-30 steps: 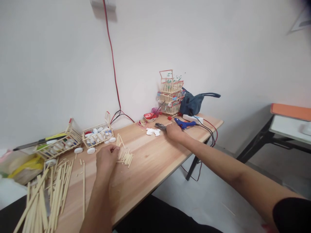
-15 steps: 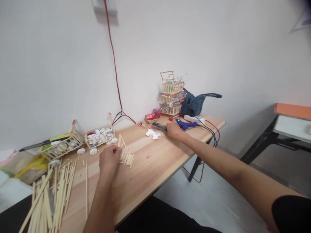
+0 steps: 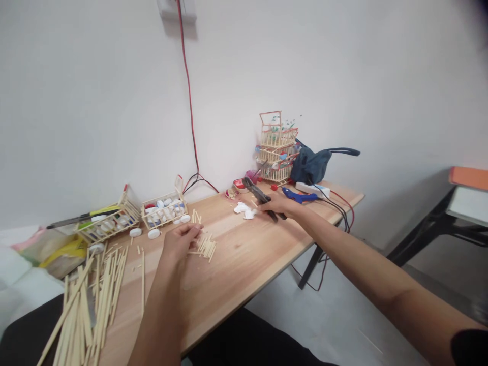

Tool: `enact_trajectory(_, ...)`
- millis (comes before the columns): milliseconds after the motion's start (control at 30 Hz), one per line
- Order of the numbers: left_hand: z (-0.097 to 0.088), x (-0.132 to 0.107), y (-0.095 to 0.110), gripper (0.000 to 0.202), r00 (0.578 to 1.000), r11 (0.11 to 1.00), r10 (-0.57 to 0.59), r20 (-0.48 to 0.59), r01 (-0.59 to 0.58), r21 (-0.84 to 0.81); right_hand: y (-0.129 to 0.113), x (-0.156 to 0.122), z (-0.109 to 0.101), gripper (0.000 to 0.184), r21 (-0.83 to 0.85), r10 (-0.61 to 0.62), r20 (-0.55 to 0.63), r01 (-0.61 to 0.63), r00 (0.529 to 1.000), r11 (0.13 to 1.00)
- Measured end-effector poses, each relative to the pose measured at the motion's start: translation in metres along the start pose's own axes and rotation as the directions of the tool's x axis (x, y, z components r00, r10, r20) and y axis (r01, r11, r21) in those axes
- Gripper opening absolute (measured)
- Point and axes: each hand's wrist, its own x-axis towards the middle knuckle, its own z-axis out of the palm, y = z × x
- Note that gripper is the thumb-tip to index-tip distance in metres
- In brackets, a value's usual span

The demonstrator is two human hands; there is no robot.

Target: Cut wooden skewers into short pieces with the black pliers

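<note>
So the right hand (image 3: 277,204), just right of center in the frame, has its fingers closed around some dark pliers (image 3: 256,190). The grip sits around the middle of the tool: the head pokes out past the fingers toward the upper left, and the handle ends stick out below the hand, toward the lower right. White scraps (image 3: 245,209) lie on the table (image 3: 232,269) just left of that hand, and a blue glue gun (image 3: 299,195) is just to its right.

Left hand (image 3: 180,243) is left of center, thumb and fingertips drawn together right beside a little pile of short sticks (image 3: 208,248). Can't tell if it's actually pinching a stick or not. Long sticks (image 3: 109,284) fill the lower left, 2 stick carts (image 3: 164,212) sit above them, and stacked stick baskets (image 3: 277,154) stand right of center, near the wall.
</note>
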Motion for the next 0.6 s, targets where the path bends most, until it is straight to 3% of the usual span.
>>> enact_trajectory(67,0.005,-0.003,0.001,0.046,0.997,0.977,-0.050,0.057,0.060,-0.207,-0.019,-0.007,0.010,0.023,0.461,-0.159,0.028,0.129,0.987,0.878)
enact_trajectory(167,0.012,-0.008,0.003,0.045,0.993,0.928,-0.071,0.092,0.099,-0.360,-0.056,-0.011,0.032,0.025,0.737,-0.298,0.040,0.173,0.954,0.654)
enact_trajectory(233,0.015,-0.010,0.004,0.043,0.993,0.903,-0.080,0.083,0.107,-0.416,-0.080,-0.010,0.048,0.025,0.765,-0.379,0.026,0.225,0.925,0.604)
enact_trajectory(367,0.017,-0.009,0.003,0.039,0.996,0.860,-0.095,-0.002,0.081,-0.504,-0.112,-0.002,0.071,0.026,0.740,-0.489,-0.003,0.331,0.872,0.586)
enact_trajectory(467,0.015,-0.005,0.002,0.036,0.991,0.849,-0.100,-0.087,0.039,-0.527,-0.122,0.007,0.082,0.024,0.718,-0.500,-0.010,0.354,0.866,0.599)
enact_trajectory(600,0.015,-0.003,0.001,0.034,0.990,0.853,-0.115,-0.083,0.056,-0.519,-0.122,0.015,0.090,0.022,0.717,-0.504,0.020,0.339,0.863,0.609)
